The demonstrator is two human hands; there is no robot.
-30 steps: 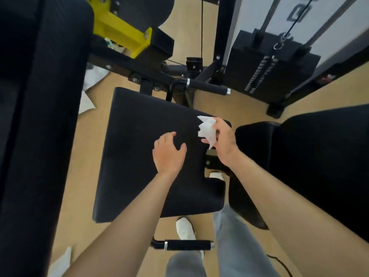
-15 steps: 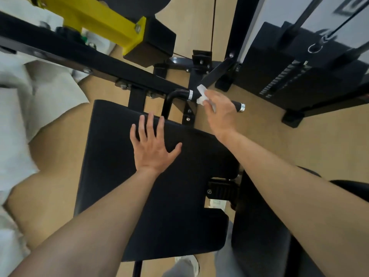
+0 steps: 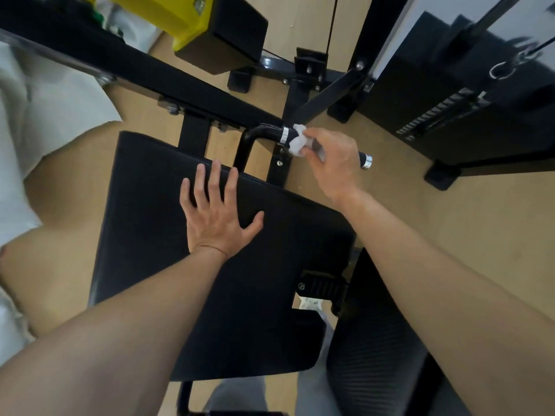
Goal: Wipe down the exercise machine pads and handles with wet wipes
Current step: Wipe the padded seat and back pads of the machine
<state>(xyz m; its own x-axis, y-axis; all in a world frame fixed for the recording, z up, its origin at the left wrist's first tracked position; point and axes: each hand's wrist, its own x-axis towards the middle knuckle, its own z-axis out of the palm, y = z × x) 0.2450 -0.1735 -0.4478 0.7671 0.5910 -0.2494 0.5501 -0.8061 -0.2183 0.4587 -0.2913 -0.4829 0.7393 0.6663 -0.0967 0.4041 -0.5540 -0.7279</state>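
A: Wet wipe [image 3: 295, 143], where?
B: Bunched white wad on the black handle [image 3: 267, 132], just past the far edge of the seat pad [image 3: 144, 211], right beside the chrome ring [image 3: 283, 136].
A: Right hand [image 3: 333, 163]?
B: Grip wrapped round the handle, wipe pinned under the fingers, part of it sticking out on the hand's left. Chrome end cap [image 3: 366, 160] shows on the other side.
A: Left hand [image 3: 217, 217]?
B: Flat on the seat pad, fingers spread, grip wide, holding nothing.
A: Surroundings, quick.
B: Ribbed back pad [image 3: 375, 355] lower right, next to the seat pad. Weight stack [image 3: 480, 94] top right. Yellow bracket [image 3: 168, 16] top left on the black frame [image 3: 150, 64]. White sheets [image 3: 45, 115] on the wood floor [image 3: 450, 235] at left. Grey trouser legs [image 3: 240, 397] at the bottom edge.
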